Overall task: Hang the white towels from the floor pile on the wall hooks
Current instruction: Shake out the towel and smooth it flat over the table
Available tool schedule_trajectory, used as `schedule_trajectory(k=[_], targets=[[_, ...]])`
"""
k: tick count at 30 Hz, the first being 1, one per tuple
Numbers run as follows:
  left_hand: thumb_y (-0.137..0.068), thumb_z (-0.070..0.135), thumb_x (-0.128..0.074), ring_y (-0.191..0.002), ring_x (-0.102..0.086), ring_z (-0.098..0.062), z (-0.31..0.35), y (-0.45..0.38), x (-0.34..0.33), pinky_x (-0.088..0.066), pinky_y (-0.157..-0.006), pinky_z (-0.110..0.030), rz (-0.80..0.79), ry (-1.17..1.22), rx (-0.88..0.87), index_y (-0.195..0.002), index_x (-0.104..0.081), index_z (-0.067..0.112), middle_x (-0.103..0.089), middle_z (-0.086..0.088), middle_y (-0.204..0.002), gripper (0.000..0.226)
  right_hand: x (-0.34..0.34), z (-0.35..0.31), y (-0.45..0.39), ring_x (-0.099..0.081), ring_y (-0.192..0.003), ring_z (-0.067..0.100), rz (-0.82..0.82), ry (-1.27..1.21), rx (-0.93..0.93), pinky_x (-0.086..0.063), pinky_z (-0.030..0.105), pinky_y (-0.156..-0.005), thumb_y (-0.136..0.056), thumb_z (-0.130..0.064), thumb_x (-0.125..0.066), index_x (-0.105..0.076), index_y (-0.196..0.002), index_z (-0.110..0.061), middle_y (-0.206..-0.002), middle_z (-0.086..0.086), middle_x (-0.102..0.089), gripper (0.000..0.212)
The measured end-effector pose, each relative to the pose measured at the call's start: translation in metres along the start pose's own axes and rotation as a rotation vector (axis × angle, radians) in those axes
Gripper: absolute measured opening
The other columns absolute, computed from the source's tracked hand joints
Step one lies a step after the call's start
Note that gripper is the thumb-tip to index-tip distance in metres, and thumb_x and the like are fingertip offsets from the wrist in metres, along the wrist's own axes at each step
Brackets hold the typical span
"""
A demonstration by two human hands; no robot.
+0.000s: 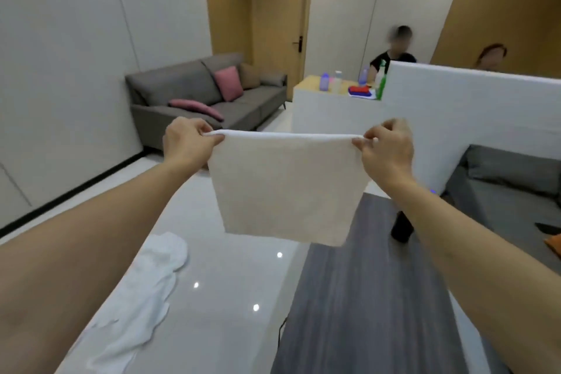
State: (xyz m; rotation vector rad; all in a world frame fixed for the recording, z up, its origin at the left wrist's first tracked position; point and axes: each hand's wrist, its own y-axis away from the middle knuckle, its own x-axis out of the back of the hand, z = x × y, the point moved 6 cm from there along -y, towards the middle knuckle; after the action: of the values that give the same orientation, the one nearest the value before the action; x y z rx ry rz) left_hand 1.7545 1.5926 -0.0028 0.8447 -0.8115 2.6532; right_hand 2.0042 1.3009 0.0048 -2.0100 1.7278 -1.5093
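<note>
Left hand (189, 143) and right hand (387, 149) pinch top corners of white towel (288, 188), center frame; towel pile (139, 297) on floor, lower left.

White towel (288, 188) stretched flat in mid-air, top corners pinched by left hand (189, 143) and right hand (387, 150). Below left, crumpled pile of white towels (142, 297) on glossy floor (230, 297); grey rug (364, 297) at right; grey sofa (206, 97) with pink cushions behind.
</note>
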Motion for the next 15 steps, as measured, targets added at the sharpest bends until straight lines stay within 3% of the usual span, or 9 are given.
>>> schedule_trajectory(k=[2, 4, 6, 9, 12, 15], targets=[[-0.079, 0.033, -0.073, -0.085, -0.056, -0.019, -0.005, -0.002, 0.042, -0.045, -0.077, -0.029, 0.104, -0.024, 0.011, -0.080, -0.072, 0.013, -0.062, -0.001, -0.090, 0.020, -0.021, -0.042, -0.014, -0.054, -0.089, 0.030, -0.088, -0.041, 0.116, -0.036, 0.029, -0.075, -0.093, -0.021, -0.065, -0.061, -0.087, -0.008, -0.094, 0.011, -0.057, 0.015], [-0.081, 0.025, -0.066, -0.082, -0.058, -0.023, -0.018, 0.004, 0.083, -0.050, -0.071, -0.034, 0.195, -0.013, 0.061, -0.078, -0.066, 0.010, -0.061, -0.002, -0.085, 0.016, -0.045, -0.088, -0.019, -0.055, -0.081, 0.026, -0.203, -0.103, 0.193, -0.045, 0.036, -0.070, -0.097, -0.020, -0.057, -0.052, -0.090, -0.012, -0.088, 0.008, -0.058, 0.012], [-0.084, 0.020, -0.059, -0.079, -0.058, -0.030, -0.036, 0.016, 0.127, -0.050, -0.066, -0.038, 0.270, -0.039, 0.107, -0.078, -0.058, 0.008, -0.060, -0.008, -0.078, 0.014, -0.067, -0.134, -0.020, -0.057, -0.085, 0.030, -0.257, -0.183, 0.281, -0.049, 0.040, -0.074, -0.098, -0.018, -0.053, -0.055, -0.100, -0.012, -0.092, 0.009, -0.062, 0.006], [-0.086, 0.016, -0.058, -0.079, -0.055, -0.028, -0.069, 0.047, 0.198, -0.044, -0.060, -0.030, 0.355, -0.121, 0.159, -0.086, -0.055, 0.012, -0.060, -0.010, -0.084, 0.005, -0.095, -0.211, -0.002, -0.061, -0.097, 0.030, -0.362, -0.261, 0.430, -0.042, 0.030, -0.080, -0.096, -0.013, -0.054, -0.069, -0.111, -0.013, -0.103, 0.010, -0.070, 0.021], [-0.086, 0.008, -0.057, -0.088, -0.058, -0.023, -0.114, 0.089, 0.272, -0.043, -0.074, -0.025, 0.371, -0.217, 0.242, -0.105, -0.066, 0.025, -0.066, -0.004, -0.094, 0.027, -0.120, -0.292, 0.032, -0.064, -0.100, 0.028, -0.462, -0.323, 0.558, -0.043, 0.027, -0.084, -0.094, -0.011, -0.057, -0.075, -0.101, -0.010, -0.106, 0.008, -0.072, 0.019], [-0.086, 0.008, -0.053, -0.100, -0.062, -0.026, -0.150, 0.138, 0.352, -0.045, -0.083, -0.024, 0.394, -0.425, 0.316, -0.103, -0.074, 0.025, -0.071, -0.006, -0.104, 0.032, -0.140, -0.382, 0.083, -0.061, -0.095, 0.030, -0.546, -0.362, 0.687, -0.043, 0.030, -0.079, -0.089, -0.007, -0.057, -0.075, -0.094, -0.006, -0.100, 0.010, -0.068, 0.019]])
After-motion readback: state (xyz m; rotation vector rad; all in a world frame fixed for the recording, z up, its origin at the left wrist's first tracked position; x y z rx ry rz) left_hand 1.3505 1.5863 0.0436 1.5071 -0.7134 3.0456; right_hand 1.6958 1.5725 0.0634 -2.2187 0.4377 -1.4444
